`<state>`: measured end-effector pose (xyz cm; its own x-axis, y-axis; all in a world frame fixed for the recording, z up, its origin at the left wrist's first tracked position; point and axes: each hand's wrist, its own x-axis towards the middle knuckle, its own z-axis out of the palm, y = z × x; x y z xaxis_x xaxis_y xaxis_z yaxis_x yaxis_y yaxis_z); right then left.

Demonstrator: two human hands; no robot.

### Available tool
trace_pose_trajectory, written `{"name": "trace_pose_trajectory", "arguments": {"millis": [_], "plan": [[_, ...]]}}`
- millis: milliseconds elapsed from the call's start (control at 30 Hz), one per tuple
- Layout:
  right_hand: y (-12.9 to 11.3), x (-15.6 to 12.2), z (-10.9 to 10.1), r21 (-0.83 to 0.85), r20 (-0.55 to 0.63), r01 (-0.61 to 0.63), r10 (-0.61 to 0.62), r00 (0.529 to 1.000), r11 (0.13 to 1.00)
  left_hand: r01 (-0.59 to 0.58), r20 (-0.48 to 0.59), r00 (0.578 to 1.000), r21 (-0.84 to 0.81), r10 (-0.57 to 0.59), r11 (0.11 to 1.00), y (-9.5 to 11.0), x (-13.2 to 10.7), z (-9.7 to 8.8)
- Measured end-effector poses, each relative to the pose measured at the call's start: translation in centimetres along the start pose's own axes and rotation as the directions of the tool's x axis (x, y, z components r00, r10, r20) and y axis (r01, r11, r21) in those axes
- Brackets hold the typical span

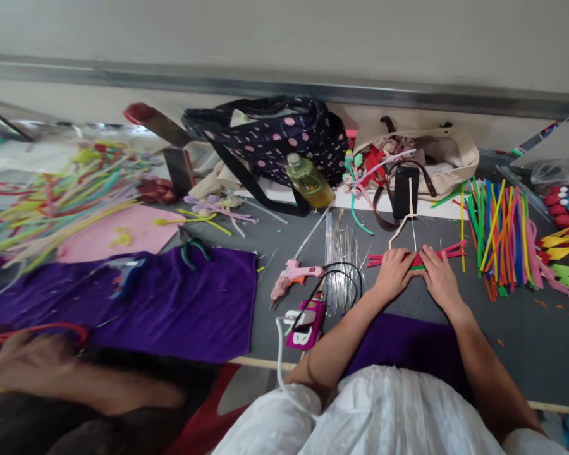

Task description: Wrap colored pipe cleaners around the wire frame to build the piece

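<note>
Both my hands rest on the grey table [526, 335], pressed together over a bundle of red pipe cleaners [448, 250] that sticks out left and right of them. My left hand [393, 273] has its fingers curled down on the left part of the bundle. My right hand [437, 278] grips the right part, and a bit of green shows between the two hands. A thin cream wire shape [406, 218] lies just beyond my fingers.
A pink glue gun [294, 275] and a bunch of thin wires [342, 265] lie left of my hands. Coloured pipe cleaners [495, 237] are piled at right. Purple cloth [171, 303], bags [275, 136] and an oil bottle [308, 180] sit further off. Another person's blurred arm [52, 373] is at lower left.
</note>
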<state>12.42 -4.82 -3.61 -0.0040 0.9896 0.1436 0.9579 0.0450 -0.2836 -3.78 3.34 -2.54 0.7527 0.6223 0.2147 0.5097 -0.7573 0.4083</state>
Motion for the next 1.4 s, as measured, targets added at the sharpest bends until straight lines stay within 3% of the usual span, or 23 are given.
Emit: {"name": "trace_pose_trajectory", "arguments": {"millis": [200,433,667,767,933,1133,1400], "plan": [[-0.5,-0.1,-0.4,-0.034,0.006,0.013,-0.013,1.0,0.999,0.006,0.0,1.0,0.026,-0.006,1.0,-0.2,0.0,0.2],[-0.6,-0.3,0.0,-0.075,0.029,0.037,-0.035,0.999,0.996,-0.088,0.078,0.994,0.181,0.075,0.979,0.1,-0.9,0.9],[-0.9,-0.6,0.4,-0.114,0.029,0.043,-0.04,0.999,0.993,-0.089,0.062,0.995,0.164,0.08,0.983,0.4,-1.5,1.2],[-0.3,-0.9,-0.4,-0.103,0.014,0.035,-0.033,0.999,0.994,-0.027,0.015,1.0,0.153,0.025,0.988,0.0,-1.8,0.5],[1.4,-1.7,-2.4,-0.104,-0.106,-0.06,0.048,0.993,0.993,0.117,-0.062,0.992,0.18,-0.108,0.977,-0.9,-3.5,-1.4],[1.6,-3.0,-2.2,-0.134,-0.061,-0.007,-0.001,0.998,0.991,0.045,0.007,0.999,0.234,-0.047,0.971,-0.9,-5.1,-1.8],[1.7,-3.4,-0.9,-0.193,-0.038,-0.024,0.017,0.999,0.981,0.062,0.045,0.996,0.265,-0.077,0.962,-0.8,-5.2,-1.2]]}}
